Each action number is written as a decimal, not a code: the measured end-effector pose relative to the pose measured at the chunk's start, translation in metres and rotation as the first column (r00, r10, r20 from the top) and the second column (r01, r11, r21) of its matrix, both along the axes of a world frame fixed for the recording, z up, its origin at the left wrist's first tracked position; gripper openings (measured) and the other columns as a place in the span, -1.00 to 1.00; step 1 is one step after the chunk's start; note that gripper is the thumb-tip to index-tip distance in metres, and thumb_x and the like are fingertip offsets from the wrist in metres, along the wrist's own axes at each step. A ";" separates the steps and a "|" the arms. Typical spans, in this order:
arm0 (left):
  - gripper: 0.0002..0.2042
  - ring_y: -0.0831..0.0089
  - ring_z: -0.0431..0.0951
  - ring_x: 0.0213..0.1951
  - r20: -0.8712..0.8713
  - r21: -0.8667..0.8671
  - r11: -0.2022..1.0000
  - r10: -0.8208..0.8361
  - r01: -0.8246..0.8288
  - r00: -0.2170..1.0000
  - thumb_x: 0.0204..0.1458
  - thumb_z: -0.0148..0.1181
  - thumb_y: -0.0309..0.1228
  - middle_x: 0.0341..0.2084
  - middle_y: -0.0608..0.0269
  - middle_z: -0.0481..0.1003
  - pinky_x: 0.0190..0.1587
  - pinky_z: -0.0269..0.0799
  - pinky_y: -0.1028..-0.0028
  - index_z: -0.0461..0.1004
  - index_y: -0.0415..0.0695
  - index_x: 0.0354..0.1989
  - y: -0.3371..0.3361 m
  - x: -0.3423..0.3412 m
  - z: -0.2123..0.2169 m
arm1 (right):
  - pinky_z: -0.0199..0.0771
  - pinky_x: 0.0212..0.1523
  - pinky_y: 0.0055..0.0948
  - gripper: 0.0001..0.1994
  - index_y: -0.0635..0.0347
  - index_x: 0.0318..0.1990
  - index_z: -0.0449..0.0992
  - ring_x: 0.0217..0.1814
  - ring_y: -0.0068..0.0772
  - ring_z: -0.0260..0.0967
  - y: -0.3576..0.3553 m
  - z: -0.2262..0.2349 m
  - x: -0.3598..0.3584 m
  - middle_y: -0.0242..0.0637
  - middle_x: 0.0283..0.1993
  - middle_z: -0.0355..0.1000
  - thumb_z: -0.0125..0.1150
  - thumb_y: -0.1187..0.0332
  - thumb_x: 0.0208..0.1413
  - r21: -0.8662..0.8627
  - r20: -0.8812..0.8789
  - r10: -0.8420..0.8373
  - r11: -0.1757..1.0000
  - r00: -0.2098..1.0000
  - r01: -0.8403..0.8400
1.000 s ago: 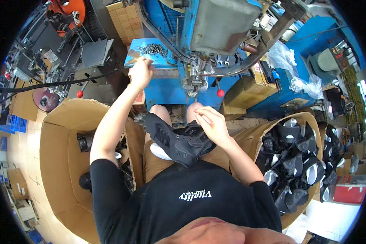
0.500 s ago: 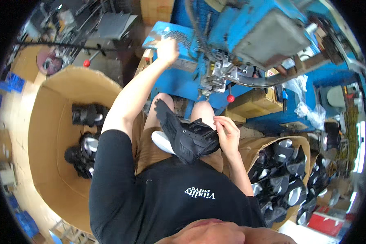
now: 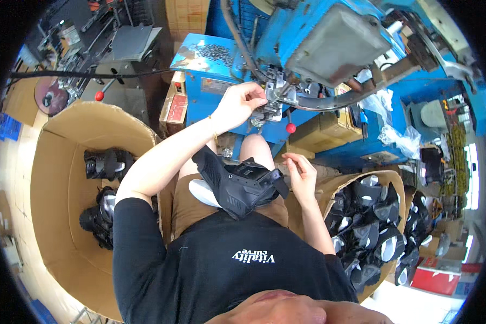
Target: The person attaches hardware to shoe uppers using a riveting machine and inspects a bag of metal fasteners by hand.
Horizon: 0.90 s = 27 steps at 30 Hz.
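1. Moved since the earlier frame: left hand, shifted off the blue tray of small metal parts and brought across to the metal head of the blue machine.
2. Left hand: raised at arm's length, fingers pinched together at the metal head; whether a small part sat between the fingertips could not be told.
3. Right hand: held low beside the lap, fingers loosely curled, thumb and forefinger close together, touching or nearly touching the rear end of the black boot shell; firm grasp not confirmed.
4. Black boot shell: laid across the lap on brown shorts, tilted, white inner part showing at its lower left edge, directly below the machine head.
5. Red knob: hung just beneath the machine head, between the two hands.
6. Large cardboard box: stood on the person's left, holding a few black shells at its near wall.
7. Second cardboard box: stood on the person's right, packed with many black shells with pale insides.
8. Second red knob: set on a lever at upper left, near grey metal equipment.
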<state>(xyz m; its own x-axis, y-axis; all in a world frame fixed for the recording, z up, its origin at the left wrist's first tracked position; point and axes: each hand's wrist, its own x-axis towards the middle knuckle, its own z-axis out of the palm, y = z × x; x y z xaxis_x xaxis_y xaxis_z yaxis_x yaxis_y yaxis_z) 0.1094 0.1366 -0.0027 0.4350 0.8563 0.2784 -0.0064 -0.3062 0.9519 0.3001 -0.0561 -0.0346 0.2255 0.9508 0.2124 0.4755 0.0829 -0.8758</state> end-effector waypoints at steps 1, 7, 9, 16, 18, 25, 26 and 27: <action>-0.91 0.59 0.42 -0.42 -0.032 0.061 0.998 0.025 -0.023 0.999 -0.03 0.27 -0.50 -0.50 0.32 0.49 -0.33 0.35 0.53 0.52 -0.22 -0.37 -0.004 0.004 0.004 | 0.44 -0.17 -0.55 -0.85 0.30 -0.15 0.53 -0.24 -0.51 0.45 0.000 0.003 -0.003 -0.25 -0.22 0.51 0.12 0.53 0.14 0.005 -0.004 -0.011 1.000 1.000 0.011; -0.92 0.45 0.42 -0.47 -0.133 0.275 0.956 0.141 -0.101 0.981 -0.09 0.27 -0.53 -0.51 0.25 0.42 -0.38 0.31 0.50 0.53 -0.25 -0.41 -0.007 0.014 0.006 | 0.46 -0.21 -0.51 -0.84 0.30 -0.16 0.53 -0.27 -0.42 0.48 0.000 0.005 -0.001 -0.20 -0.21 0.50 0.14 0.56 0.10 0.092 0.113 -0.005 0.996 0.994 -0.005; -0.92 0.45 0.42 -0.47 -0.148 0.281 0.956 0.131 -0.085 0.980 -0.09 0.27 -0.53 -0.51 0.25 0.42 -0.38 0.32 0.50 0.51 -0.25 -0.43 -0.008 0.017 0.006 | 0.46 -0.21 -0.51 -0.84 0.30 -0.16 0.53 -0.27 -0.42 0.48 -0.002 0.004 0.004 -0.20 -0.21 0.50 0.14 0.56 0.10 0.098 0.109 -0.014 0.995 0.994 0.003; -0.87 0.39 0.44 -0.46 -0.115 0.360 0.919 0.213 -0.160 0.970 -0.15 0.32 -0.55 -0.53 0.20 0.42 -0.36 0.35 0.46 0.48 -0.29 -0.48 -0.012 0.028 0.008 | 0.47 -0.21 -0.53 -0.85 0.34 -0.16 0.53 -0.26 -0.46 0.48 -0.005 -0.005 0.017 -0.21 -0.22 0.50 0.10 0.54 0.14 0.143 0.120 -0.006 0.990 0.993 -0.011; -0.90 0.25 0.47 -0.38 -0.180 0.502 0.853 0.267 -0.145 0.947 -0.15 0.30 -0.54 -0.52 0.18 0.41 -0.32 0.38 0.39 0.53 -0.24 -0.43 -0.015 0.026 0.008 | 0.47 -0.21 -0.53 -0.85 0.35 -0.16 0.53 -0.26 -0.46 0.48 -0.007 -0.007 0.019 -0.21 -0.22 0.50 0.10 0.54 0.14 0.145 0.105 -0.011 0.989 0.994 -0.005; -0.85 0.35 0.49 -0.38 -0.166 0.495 0.844 0.325 -0.206 0.931 -0.10 0.30 -0.50 -0.38 0.17 0.43 -0.28 0.41 0.48 0.53 -0.24 -0.34 -0.038 0.014 0.007 | 0.46 -0.20 -0.52 -0.85 0.36 -0.16 0.52 -0.26 -0.45 0.49 -0.008 -0.004 0.019 -0.18 -0.22 0.50 0.09 0.54 0.14 0.149 0.081 0.010 0.989 0.997 -0.022; -0.81 0.44 0.49 -0.41 -0.199 0.492 0.850 0.321 -0.189 0.926 -0.05 0.29 -0.48 -0.32 0.19 0.44 -0.29 0.41 0.51 0.50 -0.24 -0.27 -0.043 0.006 0.002 | 0.46 -0.17 -0.51 -0.83 0.35 -0.15 0.52 -0.24 -0.43 0.49 -0.009 -0.007 0.020 -0.19 -0.21 0.50 0.12 0.53 0.11 0.133 0.084 0.015 0.991 0.996 -0.026; -0.81 0.44 0.49 -0.41 -0.201 0.491 0.849 0.327 -0.194 0.923 -0.05 0.29 -0.48 -0.32 0.19 0.44 -0.29 0.41 0.51 0.50 -0.24 -0.27 -0.052 0.000 0.007 | 0.46 -0.17 -0.51 -0.83 0.35 -0.15 0.52 -0.24 -0.43 0.49 -0.012 -0.007 0.020 -0.19 -0.21 0.50 0.12 0.53 0.11 0.131 0.082 0.022 0.991 0.996 -0.032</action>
